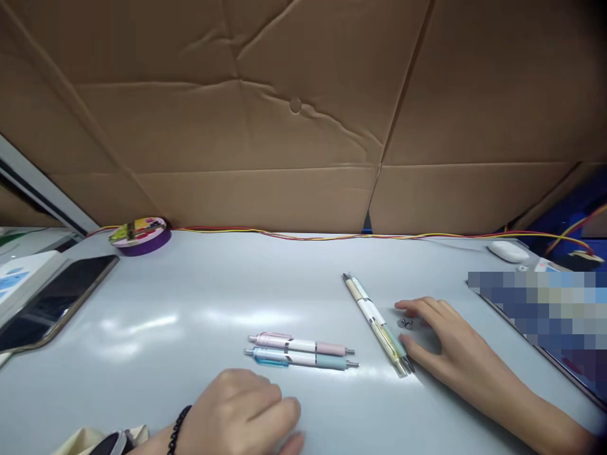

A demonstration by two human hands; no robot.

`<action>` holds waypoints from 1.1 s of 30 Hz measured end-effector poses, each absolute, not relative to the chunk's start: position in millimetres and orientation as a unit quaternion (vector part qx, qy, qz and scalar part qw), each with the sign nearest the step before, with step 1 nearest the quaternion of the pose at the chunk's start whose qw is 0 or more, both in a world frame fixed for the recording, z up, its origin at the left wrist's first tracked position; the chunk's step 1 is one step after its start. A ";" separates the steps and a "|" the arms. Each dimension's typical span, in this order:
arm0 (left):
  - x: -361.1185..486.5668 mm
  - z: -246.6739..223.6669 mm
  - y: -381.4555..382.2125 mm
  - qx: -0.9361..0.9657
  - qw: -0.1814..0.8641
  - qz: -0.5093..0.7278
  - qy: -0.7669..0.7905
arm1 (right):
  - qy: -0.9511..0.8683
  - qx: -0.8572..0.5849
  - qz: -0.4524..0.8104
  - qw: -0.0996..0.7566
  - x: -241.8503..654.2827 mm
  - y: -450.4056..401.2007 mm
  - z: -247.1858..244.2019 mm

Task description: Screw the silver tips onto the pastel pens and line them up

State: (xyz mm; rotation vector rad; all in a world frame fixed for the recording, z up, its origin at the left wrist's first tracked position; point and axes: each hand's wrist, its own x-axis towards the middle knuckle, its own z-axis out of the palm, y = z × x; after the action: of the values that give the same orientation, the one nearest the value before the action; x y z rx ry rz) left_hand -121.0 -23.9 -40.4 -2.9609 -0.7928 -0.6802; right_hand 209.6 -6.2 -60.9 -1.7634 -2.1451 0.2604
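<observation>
My right hand is open over the desk, thumb and forefinger apart. In the gap lies a small shiny clear-and-dark object, too small to name. The thumb is close to a beige click pen and a green click pen, which lie slanted side by side. Left of them, a pink pen rests above a blue pen, both nearly level. My left hand is curled into a loose fist just below these two; nothing sticks out of it, and its palm side is hidden.
A phone and a white box lie at left, a purple round tin-like roll at back left. Thin cables run along the cardboard wall. At right are a white mouse and a blurred-out screen.
</observation>
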 end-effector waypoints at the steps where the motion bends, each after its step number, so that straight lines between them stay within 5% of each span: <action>1: -117.8 -38.1 -18.6 -0.941 0.008 -0.219 -0.257 | -0.758 -0.623 0.096 0.165 210.1 -6.1 -60.6; 10: -118.2 -33.7 1.2 -0.886 -0.146 -0.278 -0.340 | -0.775 -0.609 0.073 0.151 211.9 -8.1 -54.7; 22: -116.7 -29.7 -8.9 -0.865 -0.130 -0.391 -0.285 | -0.770 -0.615 0.087 0.146 210.3 -8.4 -51.5; 33: -117.3 -41.3 1.3 -0.902 -0.102 -0.232 -0.351 | -0.768 -0.616 0.085 0.155 212.3 -7.1 -52.9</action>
State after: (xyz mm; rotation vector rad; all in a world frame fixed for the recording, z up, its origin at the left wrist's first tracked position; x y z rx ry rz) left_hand -117.3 1.3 -41.3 -3.0322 -1.1793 -0.7813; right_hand 212.3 -7.1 -52.9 -1.7640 -2.2009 0.2422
